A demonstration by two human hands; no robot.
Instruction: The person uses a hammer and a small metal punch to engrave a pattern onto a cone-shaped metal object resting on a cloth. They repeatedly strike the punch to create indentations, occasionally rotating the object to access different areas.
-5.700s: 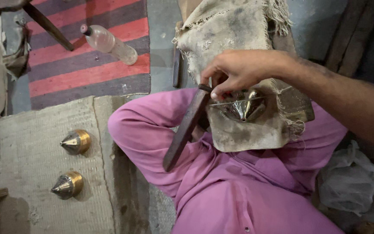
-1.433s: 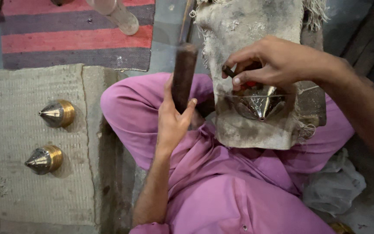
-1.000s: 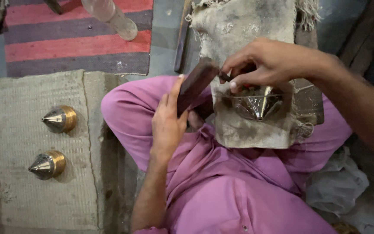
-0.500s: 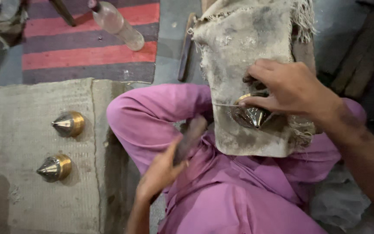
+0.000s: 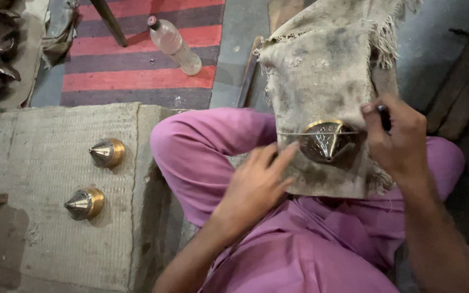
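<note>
Head camera looks down on a person seated cross-legged in pink clothing. Nearest, the left hand lies on the lap with fingers loosely spread and flat, its fingertips touching the left edge of the soiled burlap cloth just beside the brass cone piece. A moment ago that hand gripped a dark flat file-like tool; now it holds nothing and the tool is not in view, so filing or striking seems to have paused and the hand now steadies the cloth instead.

The brass cone piece sits on the cloth over the right thigh, its point facing up toward the camera, with a thin wire or rod running across its upper rim. The right hand sits just right of it, fingers curled together around a small dark object pinched near the thumb; what that object is I cannot tell. Earlier this hand covered the cone from above; now it has shifted to the side, leaving the piece exposed.

Farther left, two matching brass cones rest side by side on a grey woven mat, well apart from the hands. Beyond them a clear plastic bottle lies tilted on a red-and-grey striped rug.
</note>
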